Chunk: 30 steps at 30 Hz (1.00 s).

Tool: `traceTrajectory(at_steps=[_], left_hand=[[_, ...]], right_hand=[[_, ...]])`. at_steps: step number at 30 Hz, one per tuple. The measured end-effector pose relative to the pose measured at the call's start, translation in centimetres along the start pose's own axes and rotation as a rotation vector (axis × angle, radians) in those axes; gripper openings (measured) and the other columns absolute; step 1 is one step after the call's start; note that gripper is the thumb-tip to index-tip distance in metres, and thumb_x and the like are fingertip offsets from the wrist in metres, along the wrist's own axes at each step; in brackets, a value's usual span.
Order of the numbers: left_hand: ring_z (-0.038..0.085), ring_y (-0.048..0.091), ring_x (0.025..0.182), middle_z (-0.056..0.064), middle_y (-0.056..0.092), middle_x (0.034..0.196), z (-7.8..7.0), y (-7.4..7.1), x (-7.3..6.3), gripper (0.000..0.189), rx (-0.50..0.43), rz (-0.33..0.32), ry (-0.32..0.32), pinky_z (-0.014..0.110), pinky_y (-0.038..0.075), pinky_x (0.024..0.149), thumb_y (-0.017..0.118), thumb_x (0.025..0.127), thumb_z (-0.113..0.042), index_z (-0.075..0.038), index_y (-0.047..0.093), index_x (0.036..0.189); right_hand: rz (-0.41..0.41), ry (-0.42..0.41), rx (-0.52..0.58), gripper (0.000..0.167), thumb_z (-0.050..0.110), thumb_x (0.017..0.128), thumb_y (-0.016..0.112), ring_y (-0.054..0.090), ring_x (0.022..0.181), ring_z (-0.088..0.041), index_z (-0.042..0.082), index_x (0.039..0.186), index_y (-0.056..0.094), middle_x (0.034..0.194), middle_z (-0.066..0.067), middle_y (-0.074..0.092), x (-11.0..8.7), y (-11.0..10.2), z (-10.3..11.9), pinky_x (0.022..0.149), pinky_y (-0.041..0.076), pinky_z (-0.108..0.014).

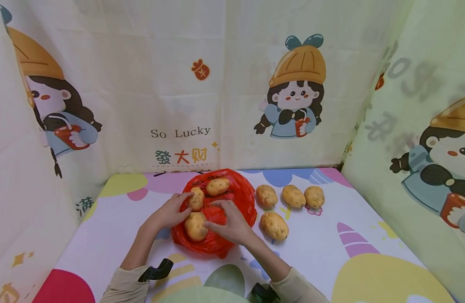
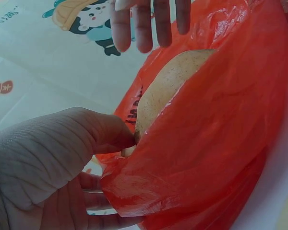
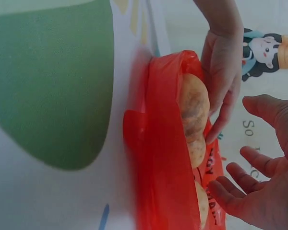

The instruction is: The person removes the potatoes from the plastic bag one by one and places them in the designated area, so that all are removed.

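A red plastic bag (image 1: 248,195) lies spread on the table with its mouth facing up. Three potatoes show inside: a front one (image 1: 195,227), a left one (image 1: 196,199) and a back one (image 1: 218,186). At the bag's left side, my left hand (image 1: 171,212) holds the rim, the thumb on the inner side by a potato (image 2: 165,86) and the fingers outside the plastic (image 2: 206,143). My right hand (image 1: 232,225) hovers over the bag's right part, fingers spread and holding nothing; its palm and separated fingers (image 3: 249,179) show in the right wrist view.
Several loose potatoes lie right of the bag: one nearer the front (image 1: 274,226), and a row behind it with a left (image 1: 267,196), a middle (image 1: 293,196) and a right one (image 1: 314,197). Printed cloth walls (image 1: 232,105) rise behind and beside the patterned table (image 1: 312,235).
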<state>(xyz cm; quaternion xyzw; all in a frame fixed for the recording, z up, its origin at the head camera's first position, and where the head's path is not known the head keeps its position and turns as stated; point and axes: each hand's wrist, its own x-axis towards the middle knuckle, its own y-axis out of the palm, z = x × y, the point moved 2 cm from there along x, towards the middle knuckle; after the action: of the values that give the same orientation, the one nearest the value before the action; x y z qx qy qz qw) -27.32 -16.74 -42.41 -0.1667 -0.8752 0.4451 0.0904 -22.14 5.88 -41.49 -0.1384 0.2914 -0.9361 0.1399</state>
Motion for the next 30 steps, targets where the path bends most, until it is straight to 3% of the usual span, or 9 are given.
traceTrajectory(at_steps=[4,13,24,30], left_hand=[[0.044,0.054,0.125,0.029,0.048,0.139,-0.1,-0.1,0.0,0.058,0.000,0.001,0.002,0.064,0.050,0.098,0.064,0.098,-0.019,-0.005,0.045,0.151],[0.044,0.053,0.126,0.028,0.048,0.140,-0.1,-0.1,0.0,0.058,-0.003,0.002,0.005,0.063,0.050,0.100,0.064,0.098,-0.019,-0.005,0.045,0.151],[0.044,0.053,0.126,0.029,0.048,0.140,0.0,0.0,0.1,0.059,0.004,-0.002,0.000,0.063,0.050,0.099,0.064,0.098,-0.021,-0.006,0.045,0.151],[0.043,0.055,0.123,0.029,0.050,0.138,0.0,0.0,0.1,0.057,0.020,-0.017,0.031,0.062,0.050,0.100,0.064,0.097,-0.018,-0.004,0.047,0.149]], right_hand=[[0.046,0.009,-0.018,0.059,0.036,0.088,0.079,0.051,0.129,-0.035,0.009,0.135,0.056,0.136,-0.015,0.055,0.4,0.6,-0.1,0.106,0.046,-0.058],[0.124,-0.004,-0.064,0.062,0.034,0.085,0.083,0.053,0.128,-0.032,0.010,0.136,0.056,0.136,-0.013,0.057,1.2,1.7,0.5,0.104,0.051,-0.051],[0.159,0.022,-0.092,0.066,0.035,0.082,0.086,0.050,0.131,-0.028,0.014,0.137,0.056,0.137,-0.006,0.055,2.0,2.7,0.5,0.107,0.048,-0.050],[0.171,0.030,-0.108,0.067,0.035,0.080,0.088,0.051,0.124,-0.020,0.014,0.136,0.057,0.134,-0.002,0.055,2.1,3.1,0.4,0.106,0.048,-0.046]])
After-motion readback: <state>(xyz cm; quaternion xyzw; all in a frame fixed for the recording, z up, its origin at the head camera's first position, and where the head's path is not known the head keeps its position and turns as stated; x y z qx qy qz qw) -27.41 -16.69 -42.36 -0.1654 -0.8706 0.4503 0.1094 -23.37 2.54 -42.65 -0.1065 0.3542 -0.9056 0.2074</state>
